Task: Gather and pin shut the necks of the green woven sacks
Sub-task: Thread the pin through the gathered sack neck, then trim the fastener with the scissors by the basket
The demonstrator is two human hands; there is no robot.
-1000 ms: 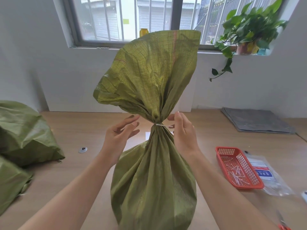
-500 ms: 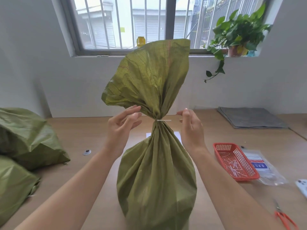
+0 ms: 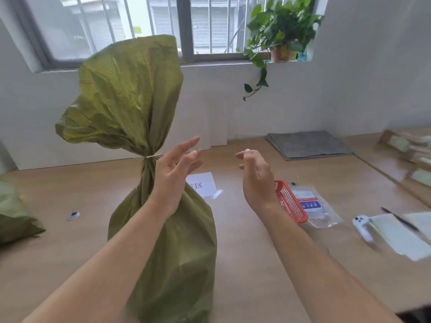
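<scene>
Two hands hovering loose & empty – left hand [image 3: 173, 173] just beside the sack [image 3: 168, 241], right hand [image 3: 256, 180] apart; sack's standing upright on bench [image 3: 245, 264] w/ tie [image 3: 151, 156] cinching its neck. Worth tugging tie, checking it's gripping

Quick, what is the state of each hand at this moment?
Left hand: open, fingers straight, beside the green sack, gripping nothing.
Right hand: open, fingers loosely curled, holding nothing.

head view | forward-down over table [image 3: 256, 264] | near hands | faces window [image 3: 140, 19]
</scene>
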